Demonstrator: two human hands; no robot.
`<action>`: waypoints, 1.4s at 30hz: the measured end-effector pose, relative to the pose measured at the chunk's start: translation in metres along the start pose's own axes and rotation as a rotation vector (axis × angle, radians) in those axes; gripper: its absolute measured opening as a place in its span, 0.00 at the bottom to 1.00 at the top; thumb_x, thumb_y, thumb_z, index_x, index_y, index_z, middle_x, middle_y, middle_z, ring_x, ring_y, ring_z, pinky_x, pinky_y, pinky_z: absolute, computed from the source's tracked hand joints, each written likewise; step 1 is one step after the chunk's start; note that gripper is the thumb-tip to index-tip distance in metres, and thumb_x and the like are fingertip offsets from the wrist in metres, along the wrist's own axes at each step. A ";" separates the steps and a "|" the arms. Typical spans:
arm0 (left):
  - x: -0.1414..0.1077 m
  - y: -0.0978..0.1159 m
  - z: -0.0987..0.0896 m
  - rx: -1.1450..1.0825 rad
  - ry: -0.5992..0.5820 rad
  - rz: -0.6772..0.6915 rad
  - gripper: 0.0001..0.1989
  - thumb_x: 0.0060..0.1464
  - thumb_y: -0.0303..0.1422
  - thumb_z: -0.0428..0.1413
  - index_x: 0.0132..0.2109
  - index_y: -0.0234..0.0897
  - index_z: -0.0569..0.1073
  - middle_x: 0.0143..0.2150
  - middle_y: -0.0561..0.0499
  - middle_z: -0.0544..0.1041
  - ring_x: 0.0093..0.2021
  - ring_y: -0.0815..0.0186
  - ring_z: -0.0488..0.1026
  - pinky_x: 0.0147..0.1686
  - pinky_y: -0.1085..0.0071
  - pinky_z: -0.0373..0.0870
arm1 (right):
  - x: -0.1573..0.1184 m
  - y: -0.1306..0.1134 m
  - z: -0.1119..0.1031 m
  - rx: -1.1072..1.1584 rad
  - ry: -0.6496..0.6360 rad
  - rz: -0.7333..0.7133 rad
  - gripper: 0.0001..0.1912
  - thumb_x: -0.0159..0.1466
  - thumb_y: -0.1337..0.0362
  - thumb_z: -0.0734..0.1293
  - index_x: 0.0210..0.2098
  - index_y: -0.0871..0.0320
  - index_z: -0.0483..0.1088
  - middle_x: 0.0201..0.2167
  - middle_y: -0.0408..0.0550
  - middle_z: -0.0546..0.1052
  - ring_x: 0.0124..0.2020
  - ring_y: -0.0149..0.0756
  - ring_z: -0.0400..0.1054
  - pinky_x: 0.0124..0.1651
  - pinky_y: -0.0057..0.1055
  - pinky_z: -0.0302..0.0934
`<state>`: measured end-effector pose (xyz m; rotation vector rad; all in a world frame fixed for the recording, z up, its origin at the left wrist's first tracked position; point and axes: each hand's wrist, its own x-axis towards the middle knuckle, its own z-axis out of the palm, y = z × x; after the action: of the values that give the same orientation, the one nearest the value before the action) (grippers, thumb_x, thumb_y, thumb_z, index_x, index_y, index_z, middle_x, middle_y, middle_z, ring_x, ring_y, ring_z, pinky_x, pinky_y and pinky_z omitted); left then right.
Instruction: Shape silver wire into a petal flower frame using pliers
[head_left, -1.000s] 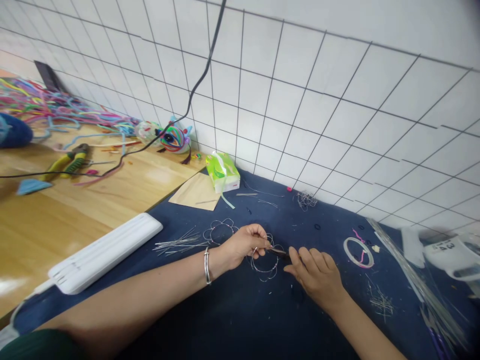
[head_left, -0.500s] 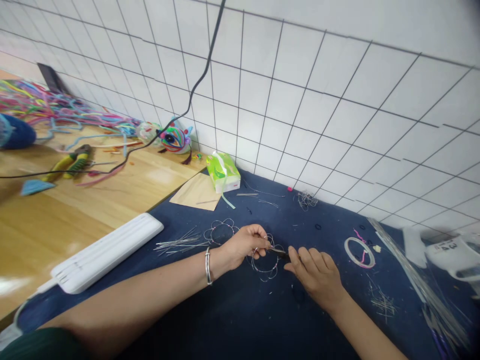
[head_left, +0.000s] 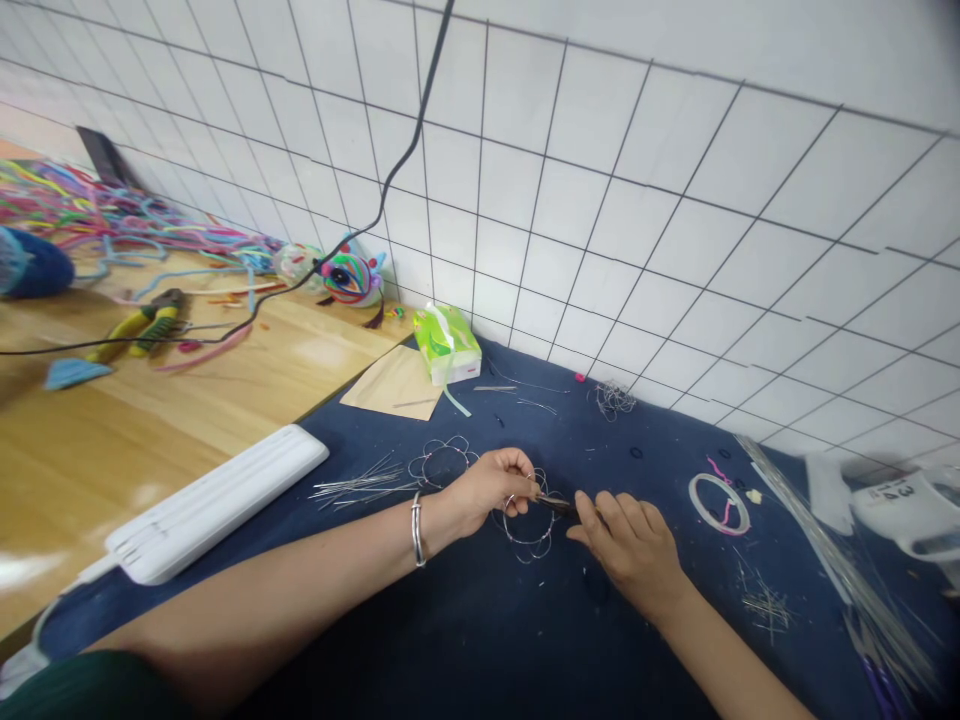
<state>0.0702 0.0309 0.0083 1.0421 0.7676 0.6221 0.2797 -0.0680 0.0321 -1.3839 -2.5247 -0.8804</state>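
Observation:
My left hand point(head_left: 496, 492) is closed in a pinch on the upper left of a wire flower point(head_left: 531, 542), a thin silver ring with looped petals and small pink beads. My right hand point(head_left: 631, 545) grips a pair of small pliers point(head_left: 556, 503) from the right. Their metal jaws meet the flower's wire close to my left fingertips; the handles are mostly hidden in my palm. A second wire flower point(head_left: 424, 466) lies flat beyond my left wrist, beside a bundle of straight wire pieces point(head_left: 356, 487).
Left of my arm lies a white power strip point(head_left: 217, 505). A green tissue pack point(head_left: 448, 345) stands near the wall. To the right are a ring-shaped spool point(head_left: 694, 497), wire scraps point(head_left: 766, 608) and long wires point(head_left: 840, 545). Yellow-handled pliers point(head_left: 154, 330) rest on the wooden table.
The pliers' jaws have turned slightly at the wire, and the wire flower has shifted a little. Both hands stay in nearly the same place.

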 end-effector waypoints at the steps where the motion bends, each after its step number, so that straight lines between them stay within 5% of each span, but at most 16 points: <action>1: 0.000 0.000 0.000 0.005 0.001 0.001 0.09 0.40 0.27 0.58 0.31 0.34 0.66 0.21 0.54 0.70 0.18 0.73 0.66 0.17 0.79 0.57 | 0.000 0.000 0.000 0.009 -0.005 0.004 0.20 0.62 0.57 0.60 0.53 0.53 0.61 0.40 0.49 0.72 0.41 0.40 0.61 0.43 0.37 0.48; 42: -0.002 -0.001 0.002 -0.013 -0.041 0.030 0.08 0.42 0.26 0.57 0.33 0.34 0.67 0.23 0.53 0.72 0.20 0.73 0.67 0.18 0.79 0.59 | -0.001 0.003 0.003 0.010 -0.007 -0.008 0.18 0.62 0.57 0.61 0.50 0.56 0.64 0.39 0.51 0.72 0.40 0.41 0.60 0.40 0.37 0.50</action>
<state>0.0709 0.0280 0.0087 1.0530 0.7124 0.6292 0.2826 -0.0660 0.0308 -1.3769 -2.5381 -0.8646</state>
